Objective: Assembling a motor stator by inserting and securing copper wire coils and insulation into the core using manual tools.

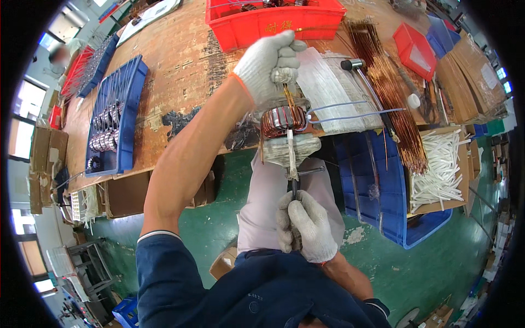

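Note:
A ring-shaped coil [280, 121] wound with copper wire sits at the table's front edge, right in front of me. My left hand [273, 61], in a white knit glove, is closed in a fist above it. Copper wires [288, 96] run from the coil up into that fist. My right hand [309, 225], also gloved, wraps round the dark handle of a rod-like tool [295, 191] close to my lap. The tool points at the coil, and a whitish wrapped strip [291, 156] lies in line with it. White padding [268, 150] shows below the coil.
A red bin [276, 27] of coils stands at the back. Blue trays [136, 109] hold coils at left. At right lie a hammer [353, 64], a copper wire bundle [377, 82], and a box of white tubes [437, 172]. A blue crate [361, 186] hangs below the edge.

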A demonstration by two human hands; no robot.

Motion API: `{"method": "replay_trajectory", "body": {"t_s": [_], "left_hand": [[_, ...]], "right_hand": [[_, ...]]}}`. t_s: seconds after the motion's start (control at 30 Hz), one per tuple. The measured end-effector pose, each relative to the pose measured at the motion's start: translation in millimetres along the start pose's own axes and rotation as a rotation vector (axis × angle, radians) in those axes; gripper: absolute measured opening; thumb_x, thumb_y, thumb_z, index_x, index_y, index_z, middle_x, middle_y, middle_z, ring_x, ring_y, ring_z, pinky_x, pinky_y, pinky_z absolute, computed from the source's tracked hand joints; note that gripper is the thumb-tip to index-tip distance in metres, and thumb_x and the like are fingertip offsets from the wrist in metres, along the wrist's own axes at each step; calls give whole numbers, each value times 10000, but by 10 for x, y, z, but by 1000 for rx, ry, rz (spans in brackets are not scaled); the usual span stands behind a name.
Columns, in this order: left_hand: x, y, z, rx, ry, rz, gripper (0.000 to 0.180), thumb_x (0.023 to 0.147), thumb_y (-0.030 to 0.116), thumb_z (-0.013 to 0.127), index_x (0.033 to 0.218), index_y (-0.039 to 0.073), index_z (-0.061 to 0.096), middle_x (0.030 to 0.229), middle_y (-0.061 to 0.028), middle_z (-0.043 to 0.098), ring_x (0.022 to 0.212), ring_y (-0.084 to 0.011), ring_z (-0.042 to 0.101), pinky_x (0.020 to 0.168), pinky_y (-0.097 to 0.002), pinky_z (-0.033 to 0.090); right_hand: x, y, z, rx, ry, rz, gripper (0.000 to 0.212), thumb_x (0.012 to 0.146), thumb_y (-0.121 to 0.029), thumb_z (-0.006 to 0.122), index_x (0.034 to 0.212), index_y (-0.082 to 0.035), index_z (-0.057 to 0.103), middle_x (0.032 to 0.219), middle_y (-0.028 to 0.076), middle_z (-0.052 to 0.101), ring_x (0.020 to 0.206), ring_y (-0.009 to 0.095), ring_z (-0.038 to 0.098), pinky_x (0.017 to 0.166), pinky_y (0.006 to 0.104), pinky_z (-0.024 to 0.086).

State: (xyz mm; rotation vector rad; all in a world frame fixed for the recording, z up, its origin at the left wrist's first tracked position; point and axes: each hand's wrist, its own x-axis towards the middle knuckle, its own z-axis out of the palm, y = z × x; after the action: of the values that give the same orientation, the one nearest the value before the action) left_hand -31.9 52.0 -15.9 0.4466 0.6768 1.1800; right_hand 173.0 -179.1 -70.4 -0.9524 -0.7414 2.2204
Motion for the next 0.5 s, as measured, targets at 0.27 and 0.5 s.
{"method": "replay_trajectory", "body": {"t_s": [0.27, 0.5], "left_hand": [[54, -11, -80, -12, 114, 52, 312, 1119, 276, 541, 1059, -30, 555, 647, 79, 319, 450, -35, 273, 344, -213, 277], [119, -112, -155, 294, 292, 116, 310, 1080, 270, 569, 1050, -38, 577, 712, 36, 400, 507, -51, 353, 401, -227, 261]], "right_hand": [[124, -204, 154, -38, 74, 38, 316, 1131, -299, 479, 1244, -7, 528, 882, 23, 562, 590, 71, 508, 485, 236, 449], [473, -129, 358, 474, -35, -48, 343, 1136, -367, 492, 1213, -35, 524, 820, 48, 529, 521, 119, 446, 425, 268, 368]]}}
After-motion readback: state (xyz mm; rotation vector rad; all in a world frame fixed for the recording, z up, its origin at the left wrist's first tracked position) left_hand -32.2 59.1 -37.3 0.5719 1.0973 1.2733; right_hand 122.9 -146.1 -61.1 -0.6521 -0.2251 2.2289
